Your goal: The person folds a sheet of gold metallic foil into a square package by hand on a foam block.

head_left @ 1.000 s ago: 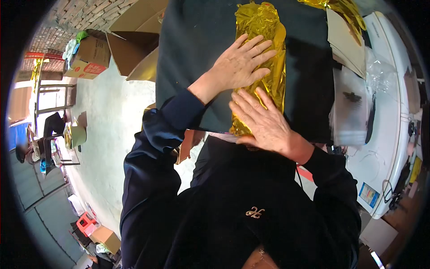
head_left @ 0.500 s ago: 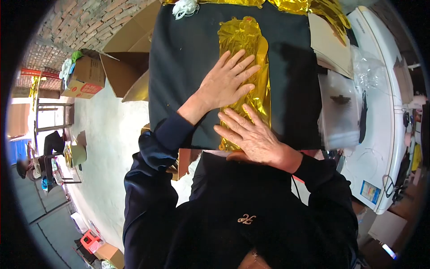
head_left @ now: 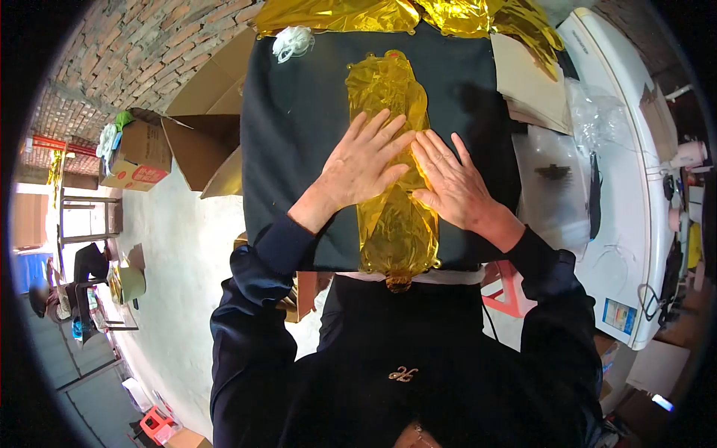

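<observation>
Gold foil (head_left: 399, 235), a crease risk
Left hand (head_left: 362, 166) and right hand (head_left: 463, 190) lie flat, fingers loosely spread; uneven pressure could wrinkle or drag it (nearer the body, its tip overhangs the counter (head_left: 284, 134)).

On the desk (head_left: 284, 149), the string bundle (head_left: 293, 43) lies beyond and left of the foil strip (head_left: 397, 235), with cardboard sheets (head_left: 532, 84) by the right edge.

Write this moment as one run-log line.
left hand: flat on gold foil | right hand: flat at its edge | white string bundle: on dark cloth
</observation>
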A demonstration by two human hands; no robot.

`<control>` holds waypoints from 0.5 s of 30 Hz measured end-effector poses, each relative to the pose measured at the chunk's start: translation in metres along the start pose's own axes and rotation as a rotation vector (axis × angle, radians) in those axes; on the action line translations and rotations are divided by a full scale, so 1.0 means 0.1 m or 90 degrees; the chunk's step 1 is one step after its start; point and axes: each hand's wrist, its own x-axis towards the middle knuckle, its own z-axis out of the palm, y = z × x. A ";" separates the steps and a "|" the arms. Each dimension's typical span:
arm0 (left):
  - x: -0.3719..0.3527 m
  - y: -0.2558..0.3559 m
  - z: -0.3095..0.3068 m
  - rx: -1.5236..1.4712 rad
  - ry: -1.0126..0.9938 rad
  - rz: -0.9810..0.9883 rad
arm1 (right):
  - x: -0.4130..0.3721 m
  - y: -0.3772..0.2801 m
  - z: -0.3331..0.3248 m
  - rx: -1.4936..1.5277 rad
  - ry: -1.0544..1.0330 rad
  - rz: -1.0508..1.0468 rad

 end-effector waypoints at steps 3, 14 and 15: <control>0.00 0.01 -0.01 -0.009 0.001 -0.005 | 0.00 0.02 0.01 0.001 -0.001 0.007; 0.00 0.02 -0.02 -0.019 -0.043 -0.026 | 0.13 0.21 0.10 -0.045 0.059 0.034; 0.00 0.02 -0.03 -0.016 -0.063 -0.031 | 0.14 0.22 0.10 -0.050 0.062 0.033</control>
